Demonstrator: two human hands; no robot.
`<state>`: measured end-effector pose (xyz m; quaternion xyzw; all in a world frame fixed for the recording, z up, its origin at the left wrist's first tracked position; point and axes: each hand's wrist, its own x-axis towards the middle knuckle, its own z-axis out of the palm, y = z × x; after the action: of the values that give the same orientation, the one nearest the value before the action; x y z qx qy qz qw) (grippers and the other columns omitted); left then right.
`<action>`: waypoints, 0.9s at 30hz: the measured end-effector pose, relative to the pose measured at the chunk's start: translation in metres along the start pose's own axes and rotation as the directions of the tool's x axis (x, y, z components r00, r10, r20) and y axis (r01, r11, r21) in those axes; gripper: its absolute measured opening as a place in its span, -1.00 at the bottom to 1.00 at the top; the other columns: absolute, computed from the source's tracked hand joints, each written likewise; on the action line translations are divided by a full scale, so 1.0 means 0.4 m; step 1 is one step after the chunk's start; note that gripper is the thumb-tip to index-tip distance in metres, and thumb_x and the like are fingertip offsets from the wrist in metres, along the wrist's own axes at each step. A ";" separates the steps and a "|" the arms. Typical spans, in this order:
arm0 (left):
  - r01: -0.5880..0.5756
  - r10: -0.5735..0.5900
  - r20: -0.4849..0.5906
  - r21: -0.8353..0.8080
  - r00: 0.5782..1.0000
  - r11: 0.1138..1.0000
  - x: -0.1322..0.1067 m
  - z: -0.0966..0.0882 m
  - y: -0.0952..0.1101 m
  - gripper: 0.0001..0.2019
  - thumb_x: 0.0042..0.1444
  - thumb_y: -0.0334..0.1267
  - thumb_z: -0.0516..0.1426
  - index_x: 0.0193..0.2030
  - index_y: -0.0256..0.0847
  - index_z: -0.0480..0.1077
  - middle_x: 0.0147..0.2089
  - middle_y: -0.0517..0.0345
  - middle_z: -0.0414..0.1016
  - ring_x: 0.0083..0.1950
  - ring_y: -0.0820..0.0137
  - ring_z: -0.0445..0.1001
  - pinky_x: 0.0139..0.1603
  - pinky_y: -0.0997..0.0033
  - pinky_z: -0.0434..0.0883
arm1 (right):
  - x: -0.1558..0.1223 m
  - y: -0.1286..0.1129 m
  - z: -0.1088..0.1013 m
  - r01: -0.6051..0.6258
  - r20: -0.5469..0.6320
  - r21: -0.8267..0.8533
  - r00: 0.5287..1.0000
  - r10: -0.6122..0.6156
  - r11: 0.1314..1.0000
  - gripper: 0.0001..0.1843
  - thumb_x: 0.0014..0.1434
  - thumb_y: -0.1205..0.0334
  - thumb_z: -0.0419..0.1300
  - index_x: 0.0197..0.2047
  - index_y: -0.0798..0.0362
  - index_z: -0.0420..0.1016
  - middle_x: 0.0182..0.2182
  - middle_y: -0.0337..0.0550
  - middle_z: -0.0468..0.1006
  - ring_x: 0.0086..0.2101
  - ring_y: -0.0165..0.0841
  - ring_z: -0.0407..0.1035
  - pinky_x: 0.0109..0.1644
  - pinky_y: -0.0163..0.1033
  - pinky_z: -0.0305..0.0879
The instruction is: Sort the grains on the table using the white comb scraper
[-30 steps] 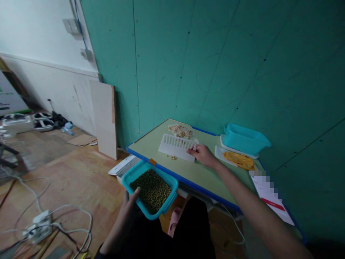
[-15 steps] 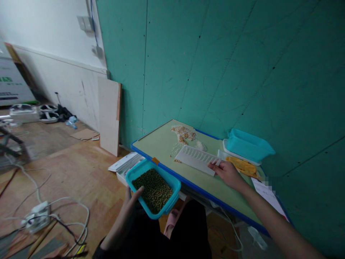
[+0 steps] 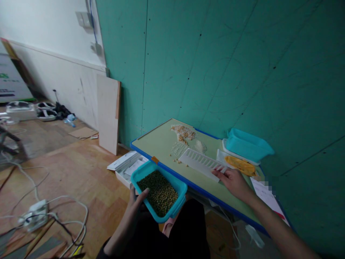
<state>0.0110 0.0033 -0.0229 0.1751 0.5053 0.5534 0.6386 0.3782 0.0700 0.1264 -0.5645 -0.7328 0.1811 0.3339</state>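
Observation:
My left hand (image 3: pixel 136 202) grips the near left corner of a turquoise tub (image 3: pixel 176 185) full of green beans, held off the front edge of the small green desk (image 3: pixel 156 142). My right hand (image 3: pixel 234 180) lies on the desk with its fingers closed on the right end of a white slotted tray (image 3: pixel 201 162), which lies tilted on the desktop. Behind the tray lie loose yellow beans (image 3: pixel 183 132) and pale grains (image 3: pixel 180 147); a few beans are scattered at the tray's left end.
A second turquoise tub (image 3: pixel 246 144) stands upside down on a white lid at the desk's back right, a white tray with yellow pieces (image 3: pixel 239 164) before it. A paper sheet (image 3: pixel 266 196) lies at the right. On the floor: white box (image 3: pixel 126 167), cables, power strip (image 3: pixel 35 217). A board (image 3: pixel 107 113) leans on the wall.
My right hand has slid the white slotted tray to the right and nearer me, uncovering pale grains and loose beans behind it. The tub of green beans has shifted slightly right.

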 end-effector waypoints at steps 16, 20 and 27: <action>0.058 -0.059 0.019 0.086 0.998 0.995 -0.049 0.046 0.017 -0.01 0.27 0.09 0.38 0.67 0.20 -0.10 0.41 -0.28 0.48 0.16 -0.22 0.74 -0.02 -0.19 0.73 | -0.095 -0.128 0.066 0.391 -0.072 -0.238 0.906 -0.417 0.889 -0.53 0.62 0.03 0.09 -0.15 -0.09 0.82 -0.28 -0.10 0.84 -0.37 -0.20 0.75 -0.31 -0.28 0.59; 0.050 -0.050 -0.005 0.093 0.999 0.994 -0.041 0.045 0.024 -0.01 0.24 0.08 0.39 0.65 0.12 -0.06 0.43 -0.35 0.44 0.13 -0.24 0.74 -0.04 -0.19 0.73 | -0.017 -0.083 0.066 0.370 -0.122 -0.275 0.902 -0.414 0.887 -0.53 0.59 0.02 0.12 -0.17 -0.02 0.82 -0.26 0.00 0.84 -0.30 -0.12 0.77 -0.28 -0.23 0.62; 0.042 -0.040 -0.023 0.086 0.999 0.995 -0.038 0.037 0.046 -0.16 0.30 0.00 0.33 0.59 0.10 0.02 0.27 -0.27 0.56 0.11 -0.18 0.76 -0.04 -0.11 0.74 | 0.066 -0.047 0.106 0.300 -0.093 -0.241 0.940 -0.329 0.923 -0.54 0.55 -0.08 0.15 -0.18 -0.05 0.81 -0.29 -0.01 0.84 -0.32 -0.10 0.76 -0.30 -0.22 0.58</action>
<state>0.0157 0.0008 0.0049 0.1862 0.5390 0.5197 0.6362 0.3318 0.0944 0.1157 -0.4839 -0.8061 0.0039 0.3405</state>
